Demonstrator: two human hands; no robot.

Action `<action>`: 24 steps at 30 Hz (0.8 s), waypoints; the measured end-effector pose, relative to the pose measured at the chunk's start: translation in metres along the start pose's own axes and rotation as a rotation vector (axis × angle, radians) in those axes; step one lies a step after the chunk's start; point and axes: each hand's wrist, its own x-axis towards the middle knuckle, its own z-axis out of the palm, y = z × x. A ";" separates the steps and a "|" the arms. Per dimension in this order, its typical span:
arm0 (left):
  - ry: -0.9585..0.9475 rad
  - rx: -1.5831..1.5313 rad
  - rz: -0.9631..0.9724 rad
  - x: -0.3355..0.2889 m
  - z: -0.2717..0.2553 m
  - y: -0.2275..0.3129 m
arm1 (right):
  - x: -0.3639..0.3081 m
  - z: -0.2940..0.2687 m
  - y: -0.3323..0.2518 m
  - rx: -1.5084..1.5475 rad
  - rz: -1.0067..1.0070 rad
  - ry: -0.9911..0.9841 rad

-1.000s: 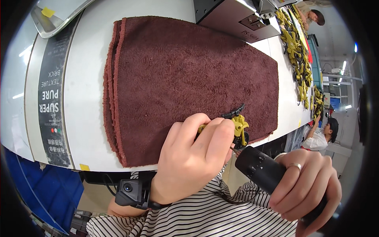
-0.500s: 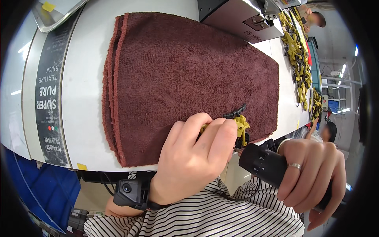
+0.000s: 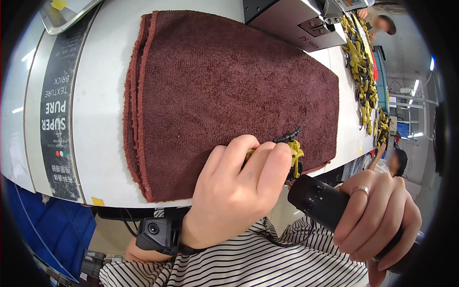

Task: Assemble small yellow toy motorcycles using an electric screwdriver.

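at the maroon towel (image 3: 229, 81), the likely light, stiff toy bike (image 3: 297, 152) is aptly body-pinched by left hand (image 3: 237, 186), driver (image 3: 316, 200) encircled by right hand (image 3: 380, 217).

Workshop, likely a factory assembly line. White workbench (image 3: 105, 95) padded with folded brown towel (image 3: 234, 86) at centre; black power driver (image 3: 318, 201) in use at 4 o'clock. Boxy metal machine (image 3: 282, 31) at 1 o'clock. Long heap of near-identical yellow-and-black pieces (image 3: 356, 55) at 2 o'clock, so batch work. Co-workers: one person (image 3: 384, 25) at 2 o'clock, another person (image 3: 397, 161) at 3 o'clock. Bright ceiling lights (image 3: 416, 86) between 2 and 3 o'clock.
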 end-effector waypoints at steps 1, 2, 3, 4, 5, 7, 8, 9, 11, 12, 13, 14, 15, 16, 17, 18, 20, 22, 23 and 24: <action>-0.004 -0.003 -0.004 0.000 0.000 0.000 | -0.001 0.000 0.000 -0.014 0.001 0.008; -0.007 -0.006 -0.008 0.000 -0.001 0.000 | -0.001 -0.001 0.000 -0.011 0.001 0.008; -0.007 -0.003 -0.010 0.000 -0.001 0.000 | -0.001 -0.002 -0.001 -0.018 0.009 -0.001; -0.004 0.001 -0.008 0.000 -0.001 -0.001 | -0.001 -0.003 -0.001 -0.027 0.018 -0.010; -0.001 0.005 -0.007 0.000 -0.001 -0.001 | -0.001 -0.004 -0.004 -0.026 0.018 -0.011; 0.001 0.010 -0.007 -0.001 0.000 -0.001 | 0.001 -0.005 -0.011 -0.170 0.186 -0.130; 0.003 0.013 -0.005 0.000 0.001 0.000 | -0.001 -0.004 -0.009 -0.175 0.187 -0.128; 0.002 0.009 -0.001 0.000 0.001 0.000 | -0.003 -0.003 -0.004 -0.124 0.073 -0.067; 0.013 0.010 -0.010 0.001 0.001 0.000 | -0.004 -0.003 -0.001 -0.061 -0.043 -0.008; 0.013 0.013 -0.010 0.001 0.001 0.000 | -0.004 -0.004 -0.001 -0.070 -0.037 -0.003; 0.012 0.015 -0.012 0.001 0.000 0.000 | -0.004 -0.004 -0.002 -0.083 -0.030 0.001; 0.011 0.017 -0.013 0.002 0.000 0.000 | -0.005 -0.004 -0.002 -0.084 -0.030 0.002; 0.010 0.016 -0.012 0.002 0.000 0.001 | -0.005 -0.003 -0.002 -0.094 -0.043 0.010; 0.011 0.017 -0.017 0.002 -0.001 0.001 | -0.006 -0.002 -0.002 -0.103 -0.057 0.016; 0.011 0.018 -0.022 0.002 -0.001 0.002 | -0.006 -0.001 -0.004 -0.102 -0.058 0.015; 0.012 0.020 -0.022 0.002 -0.001 0.001 | -0.006 0.001 -0.009 -0.167 0.041 -0.009; 0.007 0.007 -0.018 0.001 -0.001 0.001 | -0.007 0.002 -0.013 -0.235 0.140 -0.032; 0.004 0.003 -0.017 0.002 -0.001 0.001 | -0.008 0.002 -0.013 -0.235 0.123 -0.023; 0.002 -0.002 -0.017 0.002 -0.001 0.001 | -0.008 0.002 -0.013 -0.236 0.122 -0.023; 0.001 -0.002 -0.017 0.002 -0.001 0.001 | -0.009 0.001 -0.013 -0.233 0.127 -0.026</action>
